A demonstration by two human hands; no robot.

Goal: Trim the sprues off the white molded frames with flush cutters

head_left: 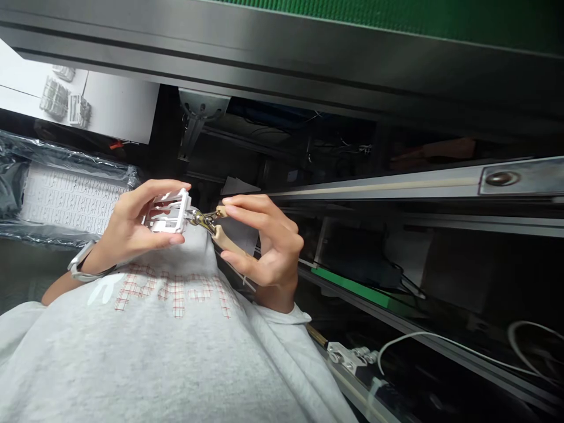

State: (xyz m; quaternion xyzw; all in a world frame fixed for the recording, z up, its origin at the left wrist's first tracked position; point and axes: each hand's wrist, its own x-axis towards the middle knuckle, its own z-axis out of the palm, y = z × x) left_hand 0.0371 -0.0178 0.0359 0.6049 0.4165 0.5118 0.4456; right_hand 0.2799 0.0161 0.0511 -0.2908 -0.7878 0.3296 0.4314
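My left hand (132,226) is closed around a small white plastic frame part (167,212), held between thumb and fingers in front of my chest. My right hand (264,244) pinches a small tool with beige handles (222,235), like little cutters. Its metal jaws (200,220) touch the right edge of the white part. A watch band sits on my left wrist (81,267). My grey sweatshirt (167,352) fills the lower left of the view.
A tray of several white plastic parts in clear wrap (66,200) lies at the left. More white parts (66,100) rest on a white box (118,111). A metal conveyor frame (308,53) with a green belt (440,17) runs overhead; rails (396,185) and white cables (440,341) are at the right.
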